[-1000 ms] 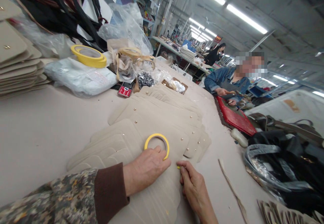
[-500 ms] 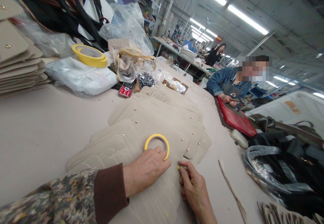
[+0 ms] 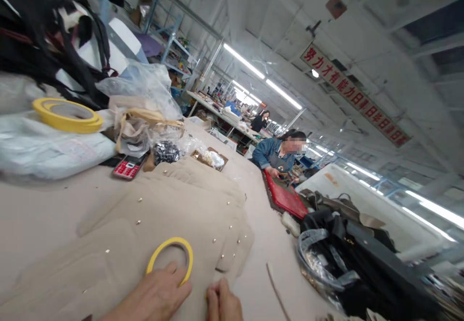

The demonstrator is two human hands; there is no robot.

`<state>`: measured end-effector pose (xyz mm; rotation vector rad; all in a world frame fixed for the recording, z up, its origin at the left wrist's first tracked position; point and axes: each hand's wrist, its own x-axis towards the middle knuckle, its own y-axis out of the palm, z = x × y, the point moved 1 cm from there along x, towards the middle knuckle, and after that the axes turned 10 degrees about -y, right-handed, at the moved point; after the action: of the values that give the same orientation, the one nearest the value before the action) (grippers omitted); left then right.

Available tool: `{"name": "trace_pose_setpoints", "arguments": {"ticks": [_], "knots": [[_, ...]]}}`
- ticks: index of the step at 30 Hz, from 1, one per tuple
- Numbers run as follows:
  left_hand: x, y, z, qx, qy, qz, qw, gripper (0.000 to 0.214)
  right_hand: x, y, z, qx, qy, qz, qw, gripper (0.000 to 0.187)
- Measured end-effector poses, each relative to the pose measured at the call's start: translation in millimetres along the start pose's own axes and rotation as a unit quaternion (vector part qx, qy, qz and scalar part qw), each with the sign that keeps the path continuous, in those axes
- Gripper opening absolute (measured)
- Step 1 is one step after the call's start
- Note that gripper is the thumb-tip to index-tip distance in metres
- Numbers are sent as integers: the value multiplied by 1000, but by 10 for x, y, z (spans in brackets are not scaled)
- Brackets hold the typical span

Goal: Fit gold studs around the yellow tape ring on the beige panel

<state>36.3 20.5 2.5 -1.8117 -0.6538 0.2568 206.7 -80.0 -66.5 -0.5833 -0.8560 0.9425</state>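
Note:
At the bottom edge, my left hand rests on a small yellow tape roll, fingertips inside and on its ring. The roll lies flat on overlapping beige leather pieces with small metal studs. Right beside it, my right hand has its fingers pinched together by the roll's edge; what it pinches is hidden. Only the knuckles and fingers of both hands show.
A larger yellow tape roll sits on a white bag at left, near plastic bags, a red calculator and black straps. A red mat, black bags and a seated person are at right.
The camera has tilted up and turned, so the hands have dropped to the bottom edge. The hands stay at the tape roll, in the same grip.

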Motion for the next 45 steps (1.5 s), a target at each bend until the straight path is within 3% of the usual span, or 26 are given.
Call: {"name": "trace_pose_setpoints", "arguments": {"ticks": [2, 4, 6, 8, 22, 29, 35, 37, 39, 42, 45], "knots": [[-121, -52, -26, -6, -5, 18, 1000, 17, -10, -160, 159, 82, 43, 39, 995, 47], [-227, -60, -30, -10, -11, 43, 999, 15, -5, -281, 239, 172, 160, 91, 968, 46], [-275, -52, -19, -9, -16, 59, 998, 13, -1, -347, 273, 225, 202, 117, 946, 46], [-261, -46, -1, -1, -17, 67, 998, 13, -14, -366, 281, 238, 202, 130, 941, 44], [-191, 29, 45, 20, -4, 50, 999, 16, -18, -280, 231, 104, 122, 140, 977, 38], [-191, 20, 43, 14, -9, 52, 998, 17, 14, -243, 221, 50, 70, 104, 991, 33], [-192, -26, 33, 14, -9, 63, 998, 18, -92, -284, 214, 146, 220, 66, 962, 45], [-188, -20, 36, 15, -14, 64, 998, 18, -129, -313, 213, 138, 198, 70, 968, 43], [-187, 3, 41, 12, -18, 61, 998, 17, -139, -328, 216, 96, 125, 66, 985, 36], [-202, 55, 44, -1, -20, 54, 998, 19, -129, -290, 214, 32, 42, 34, 998, 30], [-231, 101, 36, -14, -30, 53, 998, 28, -122, -175, 194, -24, 7, -6, 1000, 28]]}}
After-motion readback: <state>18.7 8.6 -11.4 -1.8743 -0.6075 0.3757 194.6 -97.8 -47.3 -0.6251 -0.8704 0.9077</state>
